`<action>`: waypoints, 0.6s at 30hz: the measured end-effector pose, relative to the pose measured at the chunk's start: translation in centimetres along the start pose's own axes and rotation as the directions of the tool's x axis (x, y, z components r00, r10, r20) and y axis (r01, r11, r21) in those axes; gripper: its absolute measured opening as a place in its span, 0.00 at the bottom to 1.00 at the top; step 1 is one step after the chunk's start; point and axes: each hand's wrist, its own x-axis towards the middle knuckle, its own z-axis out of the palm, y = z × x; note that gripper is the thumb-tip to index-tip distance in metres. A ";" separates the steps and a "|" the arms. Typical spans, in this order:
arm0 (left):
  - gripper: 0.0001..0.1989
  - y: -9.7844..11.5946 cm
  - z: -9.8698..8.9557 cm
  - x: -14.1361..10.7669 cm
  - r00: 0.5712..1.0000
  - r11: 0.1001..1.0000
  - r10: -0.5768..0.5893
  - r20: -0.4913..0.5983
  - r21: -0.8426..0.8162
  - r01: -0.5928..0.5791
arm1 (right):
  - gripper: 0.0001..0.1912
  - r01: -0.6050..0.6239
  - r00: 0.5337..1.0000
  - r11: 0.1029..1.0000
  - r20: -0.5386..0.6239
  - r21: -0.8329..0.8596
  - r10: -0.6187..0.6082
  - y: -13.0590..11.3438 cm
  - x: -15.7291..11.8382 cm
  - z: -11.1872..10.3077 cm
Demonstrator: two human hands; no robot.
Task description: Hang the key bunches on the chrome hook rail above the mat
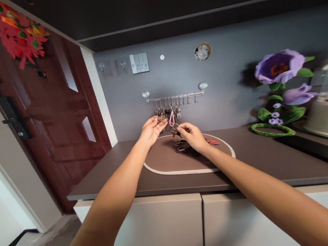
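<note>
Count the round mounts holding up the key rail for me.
2: one round mount at the left end of the key rail, another at its right end. Neither is hidden.

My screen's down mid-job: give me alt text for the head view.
The right hand pinches keys above a mat on a counter, the left hand near hanging keys on a wall rack. Purple flowers stand at right; a door is left.

Soft, moderate light | overhead shelf [183, 4] dark | door [54, 111] glare | edges stretched
</note>
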 end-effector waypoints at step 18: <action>0.06 -2.8 -0.7 -0.8 0.948 0.830 -0.317 -0.007 0.482 0.281 | 0.16 0.060 0.966 0.987 -0.239 -0.151 -0.095 0.6 1.5 -2.2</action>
